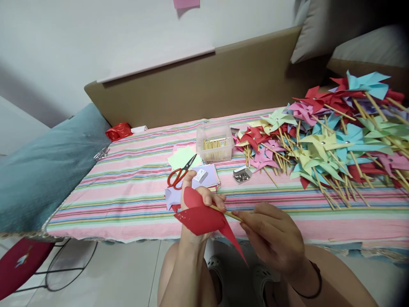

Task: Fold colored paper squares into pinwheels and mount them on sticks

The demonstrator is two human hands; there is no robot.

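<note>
My left hand (207, 197) is closed around a red paper pinwheel (204, 219), whose folded blades hide part of the palm and fingers. From the pinwheel a thin wooden stick (232, 216) points to the right. The fingers of my right hand (275, 234) pinch that stick near its free end. Just beyond my left hand lie scissors with red handles (182, 172), resting partly on light green paper sheets (180, 158). A stack of lilac paper squares (209, 177) sits beside them with a small white label on top.
A clear plastic box (214, 155) of short wooden sticks stands behind the papers. Near it is a small open box of metal pins (242, 175). Many finished pinwheels (322, 143) pile up on the right. At the far left lies a red plastic bag (119, 131).
</note>
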